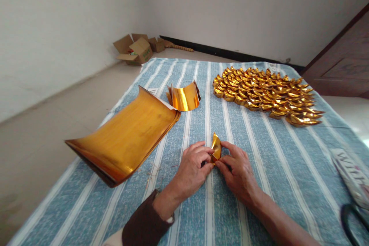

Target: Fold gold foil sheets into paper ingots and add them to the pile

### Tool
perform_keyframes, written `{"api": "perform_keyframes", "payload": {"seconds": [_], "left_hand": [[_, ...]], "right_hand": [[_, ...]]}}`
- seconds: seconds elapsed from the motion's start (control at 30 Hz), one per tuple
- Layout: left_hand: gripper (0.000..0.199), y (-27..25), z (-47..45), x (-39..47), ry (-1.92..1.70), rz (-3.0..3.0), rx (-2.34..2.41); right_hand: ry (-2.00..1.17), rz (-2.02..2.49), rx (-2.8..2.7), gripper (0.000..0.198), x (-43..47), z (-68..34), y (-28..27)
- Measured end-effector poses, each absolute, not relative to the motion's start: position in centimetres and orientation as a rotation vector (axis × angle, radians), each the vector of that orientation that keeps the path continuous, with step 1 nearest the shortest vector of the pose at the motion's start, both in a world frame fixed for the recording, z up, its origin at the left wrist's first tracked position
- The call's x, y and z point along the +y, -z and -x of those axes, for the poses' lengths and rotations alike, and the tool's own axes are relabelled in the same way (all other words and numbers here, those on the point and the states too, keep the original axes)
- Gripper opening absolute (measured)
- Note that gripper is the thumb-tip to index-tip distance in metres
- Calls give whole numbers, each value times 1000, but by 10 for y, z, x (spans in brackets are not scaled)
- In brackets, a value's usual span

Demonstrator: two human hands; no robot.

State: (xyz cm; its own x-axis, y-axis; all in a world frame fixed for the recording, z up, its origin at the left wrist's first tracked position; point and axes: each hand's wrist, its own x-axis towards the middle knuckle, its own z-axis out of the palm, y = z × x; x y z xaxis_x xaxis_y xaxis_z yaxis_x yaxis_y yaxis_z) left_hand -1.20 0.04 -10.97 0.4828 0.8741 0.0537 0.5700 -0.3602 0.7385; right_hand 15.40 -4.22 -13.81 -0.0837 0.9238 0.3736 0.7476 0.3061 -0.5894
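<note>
Between my two hands is a small folded gold foil paper ingot (216,147), its pointed end facing away from me. My left hand (193,165) pinches it from the left, thumb near the lower end. From the right, my right hand (238,167) grips its other side with thumb and forefinger. Part of the ingot is hidden behind the fingers. To the left lies a stack of large gold foil sheets (123,138) with curled ends. A smaller stack of curved gold foil pieces (186,98) stands beyond it.
Rows of finished-looking gold paper ingots (259,88) cover the table's far right. A blue-and-white striped cloth (198,130) covers the table. At the right edge are a dark curved handle (350,219) and printed lettering (350,171). Cardboard boxes (138,52) sit on the floor behind.
</note>
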Motion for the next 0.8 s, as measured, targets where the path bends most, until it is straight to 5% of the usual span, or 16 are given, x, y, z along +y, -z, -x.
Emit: {"api": "perform_keyframes", "payload": {"seconds": [0.8], "left_hand": [[20, 114, 2, -5, -674, -2189, 1252]], "right_hand": [[-218, 1599, -1844, 22, -44, -147, 139]]}}
